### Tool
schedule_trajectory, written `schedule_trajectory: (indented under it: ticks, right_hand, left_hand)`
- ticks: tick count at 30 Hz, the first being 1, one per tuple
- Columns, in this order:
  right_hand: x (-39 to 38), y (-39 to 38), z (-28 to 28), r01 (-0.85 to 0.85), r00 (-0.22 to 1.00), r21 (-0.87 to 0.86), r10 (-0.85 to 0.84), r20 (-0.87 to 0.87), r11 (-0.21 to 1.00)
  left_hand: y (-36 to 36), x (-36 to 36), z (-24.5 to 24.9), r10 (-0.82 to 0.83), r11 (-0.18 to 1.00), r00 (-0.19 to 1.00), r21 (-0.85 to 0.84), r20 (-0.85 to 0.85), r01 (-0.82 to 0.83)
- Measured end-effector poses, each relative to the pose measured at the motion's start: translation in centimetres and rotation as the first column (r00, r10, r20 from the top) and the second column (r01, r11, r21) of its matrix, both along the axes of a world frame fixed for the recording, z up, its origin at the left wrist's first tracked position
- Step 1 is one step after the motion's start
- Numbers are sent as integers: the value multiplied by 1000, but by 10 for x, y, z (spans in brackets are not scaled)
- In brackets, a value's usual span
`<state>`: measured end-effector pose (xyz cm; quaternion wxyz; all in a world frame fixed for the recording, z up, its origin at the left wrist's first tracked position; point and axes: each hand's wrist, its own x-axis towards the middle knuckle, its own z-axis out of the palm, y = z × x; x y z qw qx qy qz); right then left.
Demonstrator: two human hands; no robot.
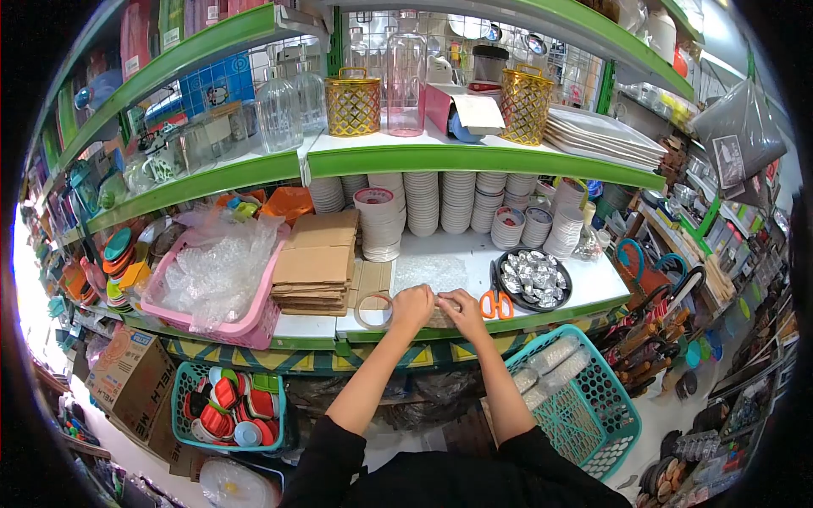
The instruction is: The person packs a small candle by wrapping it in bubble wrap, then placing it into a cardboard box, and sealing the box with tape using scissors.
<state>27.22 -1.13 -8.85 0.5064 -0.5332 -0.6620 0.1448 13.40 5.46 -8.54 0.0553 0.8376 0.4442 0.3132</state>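
At the front edge of the white shelf, my left hand [412, 306] and my right hand [461, 313] meet with fingertips pinched close together. Both are closed; what is between the fingers is too small and covered to make out. Just behind them lies a sheet of bubble wrap [432, 273]. A brownish flat piece [440, 321] shows below the fingers. Beside my left hand is a roll of tape [361, 317]. Orange-handled scissors [497, 305] lie to the right of my right hand, next to a black tray [566, 298] of silver foil-like pieces.
Flat cardboard pieces [313, 262] are stacked left, beside a pink basket [269, 326] of bubble wrap. Piles of small bowls [421, 203] stand behind. A green shelf edge [483, 159] runs above. Below are teal baskets [622, 423], one holding red lids [224, 394].
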Motion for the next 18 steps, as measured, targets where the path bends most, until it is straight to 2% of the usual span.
schedule_trajectory:
  ticks: [2, 3, 5, 9, 11, 12, 14, 18]
  right_hand:
    - [-1, 3, -2, 14, 997, -5, -15, -81, 1000]
    - [-2, 5, -3, 12, 997, -4, -13, -82, 1000]
    - [0, 10, -3, 108, 993, -117, -112, -24, 987]
    - [4, 20, -4, 111, 989, -191, -128, -79, 975]
    - [12, 32, -10, 176, 966, -75, -157, 205, 982]
    - [12, 35, -9, 177, 966, -75, -159, 206, 981]
    - [12, 40, -9, 345, 904, -270, -241, 354, 899]
    - [-6, 29, 13, 397, 854, -146, -307, 420, 906]
  left_hand:
    - [-6, 1, 9, 121, 989, 991, -97, 51, -115]
    - [-5, 1, 9, 123, 988, 991, -96, 50, -118]
    - [-2, 3, 7, 143, 986, 987, -103, 73, -135]
    - [0, 2, 12, 155, 979, 986, -145, 58, -145]
    - [3, 3, 14, 182, 974, 977, -113, -110, -194]
    - [7, 4, 11, 180, 975, 977, -113, -110, -192]
    - [14, 6, 6, 229, 972, 962, -27, -149, -235]
    - [24, 10, 0, 254, 965, 954, -32, -158, -262]
